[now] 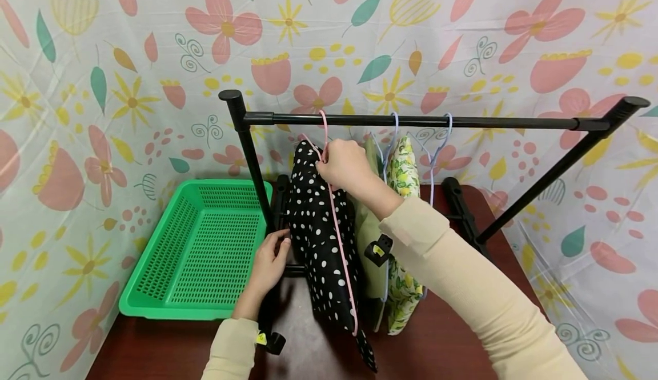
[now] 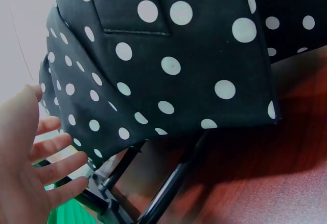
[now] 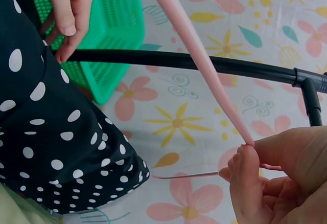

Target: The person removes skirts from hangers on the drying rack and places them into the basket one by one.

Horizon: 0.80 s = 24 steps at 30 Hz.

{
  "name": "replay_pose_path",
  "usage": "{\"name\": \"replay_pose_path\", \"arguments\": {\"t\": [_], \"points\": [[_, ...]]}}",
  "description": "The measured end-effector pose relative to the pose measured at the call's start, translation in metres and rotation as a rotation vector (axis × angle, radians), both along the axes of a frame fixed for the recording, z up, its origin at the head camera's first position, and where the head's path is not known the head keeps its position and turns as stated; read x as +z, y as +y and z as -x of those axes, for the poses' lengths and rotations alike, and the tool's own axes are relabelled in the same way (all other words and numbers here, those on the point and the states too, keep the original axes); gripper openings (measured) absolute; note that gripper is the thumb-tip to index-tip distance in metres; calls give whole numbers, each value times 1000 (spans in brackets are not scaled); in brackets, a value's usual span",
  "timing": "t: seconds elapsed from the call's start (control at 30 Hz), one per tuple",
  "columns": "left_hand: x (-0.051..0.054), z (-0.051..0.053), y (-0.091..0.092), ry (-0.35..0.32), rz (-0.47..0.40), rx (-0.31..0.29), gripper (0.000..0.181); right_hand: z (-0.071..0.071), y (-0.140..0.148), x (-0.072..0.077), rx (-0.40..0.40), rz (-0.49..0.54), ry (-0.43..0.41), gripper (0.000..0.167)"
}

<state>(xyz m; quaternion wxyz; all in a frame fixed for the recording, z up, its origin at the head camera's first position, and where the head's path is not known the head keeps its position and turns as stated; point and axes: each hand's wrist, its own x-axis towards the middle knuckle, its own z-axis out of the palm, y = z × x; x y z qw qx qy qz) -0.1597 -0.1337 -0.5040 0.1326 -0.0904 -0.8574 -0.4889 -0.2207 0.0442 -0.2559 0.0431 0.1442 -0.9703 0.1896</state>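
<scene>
A black cloth with white polka dots (image 1: 321,237) hangs on a pink hanger (image 1: 340,243), whose hook is over the rack's black bar (image 1: 360,120). My right hand (image 1: 349,166) pinches the hanger near its neck; in the right wrist view the thumb and fingers (image 3: 281,178) close round the pink plastic. At the cloth's left side is my left hand (image 1: 269,263), fingertips at its edge. The left wrist view shows that hand (image 2: 41,157) with fingers spread beside the dotted fabric (image 2: 168,65).
A green basket (image 1: 131,277) stands left of the rack. Right of the dotted cloth, a light green cloth (image 1: 374,220) and a lemon-print cloth (image 1: 403,168) hang on blue hangers. The rack's slanted right post (image 1: 555,171) rises over the brown table (image 1: 442,340).
</scene>
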Motion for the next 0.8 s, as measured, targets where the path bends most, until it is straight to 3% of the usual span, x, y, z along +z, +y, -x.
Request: {"name": "replay_pose_path", "arguments": {"t": [0.2, 0.6, 0.8], "points": [[-1, -1, 1, -14, -7, 12, 35, 1, -1, 1, 2, 0, -14, 15], [-4, 0, 3, -32, -11, 22, 31, 3, 4, 1, -6, 2, 88, 24], [-3, 0, 7, -70, -37, 23, 35, 0, 7, 7, -7, -16, 122, 19]]}}
